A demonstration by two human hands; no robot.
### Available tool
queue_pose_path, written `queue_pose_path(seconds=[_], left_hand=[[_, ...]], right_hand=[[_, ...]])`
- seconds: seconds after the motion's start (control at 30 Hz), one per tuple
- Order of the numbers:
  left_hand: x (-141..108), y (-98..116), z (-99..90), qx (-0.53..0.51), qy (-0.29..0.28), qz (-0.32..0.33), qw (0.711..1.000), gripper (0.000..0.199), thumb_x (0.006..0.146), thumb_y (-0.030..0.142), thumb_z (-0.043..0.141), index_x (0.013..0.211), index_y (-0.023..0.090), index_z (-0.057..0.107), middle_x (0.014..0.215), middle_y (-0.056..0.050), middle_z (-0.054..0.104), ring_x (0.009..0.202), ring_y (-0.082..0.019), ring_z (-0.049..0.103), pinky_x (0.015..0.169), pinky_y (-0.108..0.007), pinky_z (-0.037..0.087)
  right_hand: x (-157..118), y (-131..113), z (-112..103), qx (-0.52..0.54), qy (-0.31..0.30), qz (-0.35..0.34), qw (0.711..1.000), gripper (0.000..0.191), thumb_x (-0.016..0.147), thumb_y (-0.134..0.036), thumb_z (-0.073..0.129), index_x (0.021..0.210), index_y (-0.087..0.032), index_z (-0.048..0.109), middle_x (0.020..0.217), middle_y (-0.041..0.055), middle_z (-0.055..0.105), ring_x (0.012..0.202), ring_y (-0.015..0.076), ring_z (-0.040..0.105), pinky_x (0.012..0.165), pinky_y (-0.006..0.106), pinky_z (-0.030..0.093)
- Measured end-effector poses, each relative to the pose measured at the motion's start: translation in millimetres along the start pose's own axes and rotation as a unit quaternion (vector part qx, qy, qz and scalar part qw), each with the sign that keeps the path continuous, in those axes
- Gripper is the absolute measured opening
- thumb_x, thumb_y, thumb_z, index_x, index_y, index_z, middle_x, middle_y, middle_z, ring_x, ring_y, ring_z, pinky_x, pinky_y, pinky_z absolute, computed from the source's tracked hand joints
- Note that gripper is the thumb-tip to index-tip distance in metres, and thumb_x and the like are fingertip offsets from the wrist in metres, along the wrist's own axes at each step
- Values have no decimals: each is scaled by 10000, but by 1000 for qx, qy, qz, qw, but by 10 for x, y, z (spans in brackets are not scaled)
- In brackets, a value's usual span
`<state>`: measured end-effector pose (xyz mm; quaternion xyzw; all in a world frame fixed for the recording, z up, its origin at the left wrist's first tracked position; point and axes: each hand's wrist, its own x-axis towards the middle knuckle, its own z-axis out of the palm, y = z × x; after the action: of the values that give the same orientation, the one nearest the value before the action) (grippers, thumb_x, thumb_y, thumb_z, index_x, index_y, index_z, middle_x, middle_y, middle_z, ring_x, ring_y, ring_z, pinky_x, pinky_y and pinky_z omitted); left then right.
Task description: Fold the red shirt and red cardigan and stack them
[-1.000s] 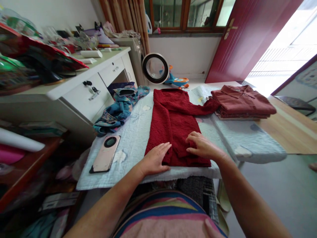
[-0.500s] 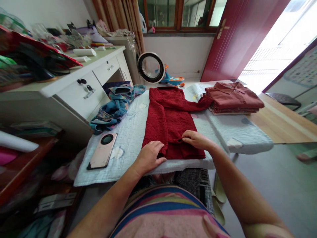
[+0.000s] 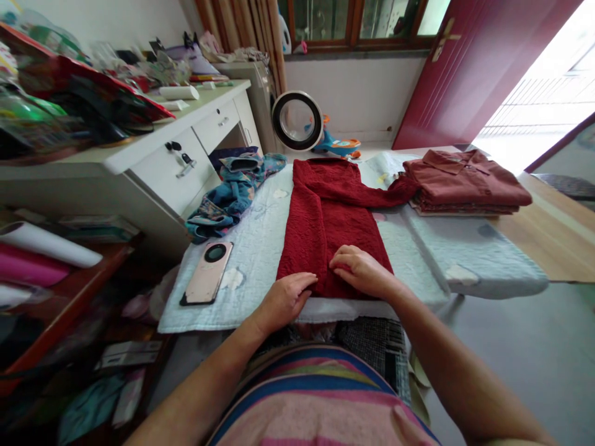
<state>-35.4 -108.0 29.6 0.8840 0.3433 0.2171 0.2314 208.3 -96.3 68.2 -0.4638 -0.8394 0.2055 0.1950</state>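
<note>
A dark red garment (image 3: 344, 217) lies on the pale quilted cover (image 3: 260, 229), one sleeve folded down its left side and the other stretched right towards a stack of folded reddish clothes (image 3: 469, 183). At the garment's lower left corner, my left hand (image 3: 288, 297) has its fingers together on the fabric. My right hand (image 3: 360, 269) rests on the lower middle of the garment, fingers curled and pressed to the cloth. Both hands seem to pinch the fabric at their fingertips.
A phone (image 3: 207, 272) lies left of the garment, with a crumpled blue patterned garment (image 3: 227, 195) behind it. A white desk (image 3: 171, 167) loaded with items stands left. Beyond the cover are a washing machine's round open door (image 3: 297, 121) and a blue toy (image 3: 339, 145).
My right hand has moved left over the garment, whose lower edge now looks flatter. My left hand's fingers have drawn closer together. The whole view has shifted slightly.
</note>
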Motion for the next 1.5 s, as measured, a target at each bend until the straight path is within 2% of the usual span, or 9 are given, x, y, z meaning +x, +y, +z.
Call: queue_pose_path(seconds=[0.27, 0.43, 0.67, 0.77, 0.83, 0.97, 1.07, 1.33, 1.5], left_hand=[[67, -66, -227, -71, 76, -62, 993, 220, 944, 221, 469, 1026, 205, 673, 1177, -56, 691, 1115, -187, 632, 1016, -348, 493], [12, -232, -245, 19, 25, -55, 998, 256, 924, 212, 512, 1130, 183, 663, 1244, -81, 668, 1181, -209, 597, 1070, -394, 448], [25, -224, -322, 64, -42, -37, 996, 173, 895, 206, 571, 1016, 202, 695, 1108, -60, 697, 1055, -206, 630, 980, -352, 496], [231, -265, -396, 72, -27, -35, 996, 204, 931, 196, 499, 1008, 208, 687, 1040, -48, 709, 1004, -191, 643, 957, -338, 504], [434, -348, -415, 105, 17, -24, 994, 261, 932, 163, 464, 1093, 196, 668, 1206, -70, 670, 1175, -206, 583, 1057, -367, 441], [826, -599, -336, 192, 51, -60, 978, 407, 931, 208, 487, 1334, 177, 538, 1518, -110, 425, 1436, -252, 323, 1173, -474, 280], [961, -767, -212, 215, 6, -94, 972, 510, 933, 359, 531, 1407, 181, 467, 1552, -136, 364, 1453, -285, 287, 1160, -512, 282], [835, -776, -64, 224, -32, -95, 970, 601, 932, 472, 518, 1444, 172, 422, 1574, -150, 314, 1473, -303, 226, 1159, -551, 250], [689, -693, 56, 229, -20, -82, 970, 629, 931, 510, 501, 1474, 216, 380, 1590, -137, 281, 1485, -317, 172, 1156, -597, 192]], right_hand=[[103, -63, 306, -34, -58, -39, 997, 253, 872, -130, 586, 1067, -213, 724, 979, 69, 599, 925, 191, 545, 872, 333, 435], [42, -100, 235, -9, -7, -31, 999, 221, 917, -153, 549, 1041, -200, 726, 963, 67, 587, 911, 178, 530, 836, 304, 437], [39, -100, 114, 8, -96, -31, 995, 241, 874, -162, 572, 1053, -220, 722, 1001, 59, 639, 947, 187, 571, 890, 327, 439], [168, -100, -25, 43, -106, -24, 993, 244, 889, -156, 525, 1032, -216, 713, 984, 45, 677, 898, 165, 607, 849, 290, 461], [301, -67, -82, 34, -72, -13, 997, 240, 894, -154, 509, 1023, -204, 705, 971, 47, 686, 879, 164, 615, 840, 292, 468], [592, 126, -4, -21, 22, -25, 999, 298, 884, -127, 504, 1123, -194, 669, 1119, 83, 660, 1040, 197, 578, 959, 361, 434], [729, 316, 128, -66, -14, -21, 998, 325, 847, -124, 546, 1144, -172, 669, 1181, 110, 637, 1088, 217, 559, 992, 392, 415], [916, 425, -43, -42, -109, -39, 992, 197, 843, -138, 551, 941, -177, 717, 1026, 75, 702, 964, 193, 625, 907, 307, 438], [1308, 523, -166, -98, -18, 68, 993, 220, 885, -136, 479, 964, -174, 681, 987, 77, 707, 905, 177, 641, 826, 261, 431]])
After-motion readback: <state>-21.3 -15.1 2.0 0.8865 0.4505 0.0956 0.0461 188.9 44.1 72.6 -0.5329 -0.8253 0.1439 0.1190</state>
